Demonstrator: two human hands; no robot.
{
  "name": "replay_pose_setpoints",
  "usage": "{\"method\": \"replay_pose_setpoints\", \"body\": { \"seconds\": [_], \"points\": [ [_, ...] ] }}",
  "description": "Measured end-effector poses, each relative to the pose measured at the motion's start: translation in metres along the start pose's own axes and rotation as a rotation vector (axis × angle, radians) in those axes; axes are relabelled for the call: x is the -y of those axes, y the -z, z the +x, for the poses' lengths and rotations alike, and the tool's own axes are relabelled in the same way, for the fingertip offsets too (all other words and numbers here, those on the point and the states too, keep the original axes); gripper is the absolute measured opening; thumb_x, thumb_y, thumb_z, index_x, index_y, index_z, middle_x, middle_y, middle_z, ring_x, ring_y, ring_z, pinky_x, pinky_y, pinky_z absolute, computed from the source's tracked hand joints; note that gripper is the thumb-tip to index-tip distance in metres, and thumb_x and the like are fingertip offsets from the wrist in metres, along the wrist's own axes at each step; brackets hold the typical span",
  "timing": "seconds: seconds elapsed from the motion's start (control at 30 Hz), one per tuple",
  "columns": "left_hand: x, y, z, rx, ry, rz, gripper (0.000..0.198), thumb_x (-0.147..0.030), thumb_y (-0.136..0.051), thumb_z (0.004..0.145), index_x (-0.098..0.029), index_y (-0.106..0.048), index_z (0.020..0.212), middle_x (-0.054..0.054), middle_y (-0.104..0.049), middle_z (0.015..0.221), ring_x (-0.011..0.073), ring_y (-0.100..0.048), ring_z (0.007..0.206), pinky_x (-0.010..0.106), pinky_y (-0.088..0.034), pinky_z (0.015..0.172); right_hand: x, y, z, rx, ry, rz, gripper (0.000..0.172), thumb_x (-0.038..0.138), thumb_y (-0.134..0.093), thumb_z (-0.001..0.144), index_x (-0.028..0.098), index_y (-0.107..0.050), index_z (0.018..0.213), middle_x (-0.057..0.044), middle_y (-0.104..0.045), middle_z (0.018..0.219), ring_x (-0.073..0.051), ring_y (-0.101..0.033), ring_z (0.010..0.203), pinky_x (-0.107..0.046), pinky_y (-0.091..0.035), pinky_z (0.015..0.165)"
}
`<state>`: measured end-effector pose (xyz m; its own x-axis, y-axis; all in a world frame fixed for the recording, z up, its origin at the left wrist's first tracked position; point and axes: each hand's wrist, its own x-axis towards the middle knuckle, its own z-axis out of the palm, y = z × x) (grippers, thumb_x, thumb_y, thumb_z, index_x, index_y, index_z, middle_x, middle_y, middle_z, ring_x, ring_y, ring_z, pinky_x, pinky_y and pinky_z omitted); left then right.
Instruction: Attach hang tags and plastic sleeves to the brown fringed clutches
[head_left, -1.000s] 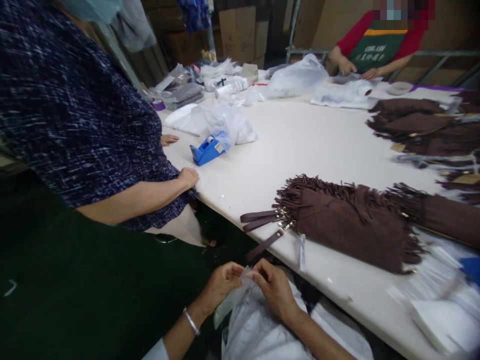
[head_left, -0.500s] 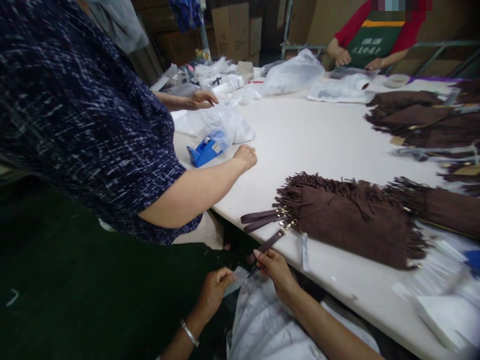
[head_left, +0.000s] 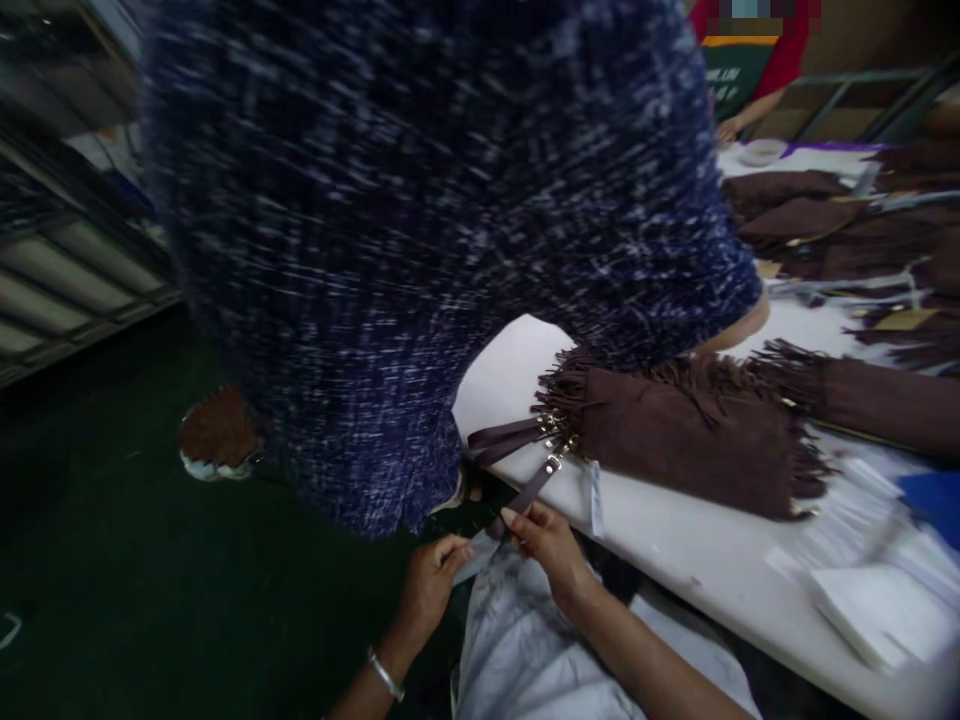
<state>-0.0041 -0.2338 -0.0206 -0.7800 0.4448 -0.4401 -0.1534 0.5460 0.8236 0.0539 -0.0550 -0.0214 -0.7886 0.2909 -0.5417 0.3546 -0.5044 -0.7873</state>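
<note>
My left hand (head_left: 433, 580), a silver bangle on its wrist, pinches a small clear plastic sleeve (head_left: 478, 553) over my lap. Between the thumb and fingers of my right hand (head_left: 551, 548) is a brown wrist strap (head_left: 534, 487). The strap's lower end is at the sleeve; how far inside it lies I cannot make out. A gold clasp joins the strap's upper end to a brown fringed bag (head_left: 686, 440) lying on the table. More brown straps (head_left: 504, 438) hang off the same end of the bag, beside a narrow clear strip (head_left: 596, 498).
A co-worker in a dark blue patterned top (head_left: 420, 220) leans across the table (head_left: 652, 560) right in front of me. Brown fringed bags (head_left: 892, 400) lie to the right, near white packets (head_left: 877, 610). Another person in a green apron (head_left: 739, 75) stands at the far side.
The co-worker in blue has leaned in to the right, now blocking the table's far left and the blue tape dispenser. My hands keep their grips; the sleeve and strap end have come closer together.
</note>
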Motion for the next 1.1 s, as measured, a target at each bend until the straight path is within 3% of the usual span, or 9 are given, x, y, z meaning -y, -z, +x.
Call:
{"method": "replay_pose_setpoints", "body": {
  "seconds": [0.47, 0.77, 0.87, 1.0, 1.1],
  "points": [
    [0.002, -0.017, -0.003, -0.074, -0.027, 0.113, 0.031, -0.044, -0.052, 0.084, -0.018, -0.067, 0.077, 0.001, -0.064, 0.069, 0.0188, -0.057, 0.068, 0.026, -0.038, 0.063, -0.002, 0.009, 0.000, -0.013, 0.016, -0.050, 0.039, 0.051, -0.074, 0.064, 0.018, -0.053, 0.066, 0.002, -0.055, 0.058, -0.011, -0.046, 0.055, -0.023, -0.031, 0.052],
    [-0.001, -0.031, 0.002, -0.050, 0.005, -0.065, 0.034, -0.046, -0.050, 0.085, -0.017, -0.066, 0.082, 0.003, -0.066, 0.076, 0.0211, -0.058, 0.076, 0.027, -0.042, 0.068, 0.002, 0.011, 0.001, -0.075, -0.058, -0.028, 0.037, 0.051, -0.072, 0.063, 0.018, -0.057, 0.066, 0.000, -0.060, 0.065, -0.015, -0.053, 0.066, -0.025, -0.037, 0.062],
    [-0.004, -0.033, 0.000, -0.078, -0.041, 0.078, 0.033, -0.045, -0.045, 0.088, -0.019, -0.066, 0.086, 0.005, -0.068, 0.078, 0.0229, -0.060, 0.077, 0.030, -0.042, 0.070, 0.007, 0.012, 0.000, -0.081, -0.067, -0.014, 0.037, 0.051, -0.072, 0.063, 0.018, -0.056, 0.063, 0.000, -0.061, 0.064, -0.015, -0.054, 0.066, -0.026, -0.038, 0.063],
    [-0.010, -0.033, -0.007, -0.172, -0.246, 0.379, 0.031, -0.038, -0.041, 0.090, -0.024, -0.067, 0.099, 0.011, -0.070, 0.095, 0.0290, -0.060, 0.091, 0.038, -0.039, 0.086, 0.009, 0.013, -0.002, -0.078, -0.080, 0.015, 0.036, 0.050, -0.072, 0.064, 0.017, -0.056, 0.062, 0.000, -0.061, 0.063, -0.014, -0.053, 0.063, -0.026, -0.038, 0.062],
    [-0.013, -0.036, -0.011, -0.215, -0.294, 0.426, 0.031, -0.037, -0.040, 0.091, -0.024, -0.067, 0.099, 0.012, -0.070, 0.099, 0.0301, -0.059, 0.095, 0.041, -0.037, 0.091, 0.004, 0.015, 0.000, -0.066, -0.015, 0.022, 0.035, 0.049, -0.071, 0.066, 0.017, -0.058, 0.064, 0.000, -0.061, 0.064, -0.013, -0.050, 0.061, -0.025, -0.036, 0.060]
  ]
}}
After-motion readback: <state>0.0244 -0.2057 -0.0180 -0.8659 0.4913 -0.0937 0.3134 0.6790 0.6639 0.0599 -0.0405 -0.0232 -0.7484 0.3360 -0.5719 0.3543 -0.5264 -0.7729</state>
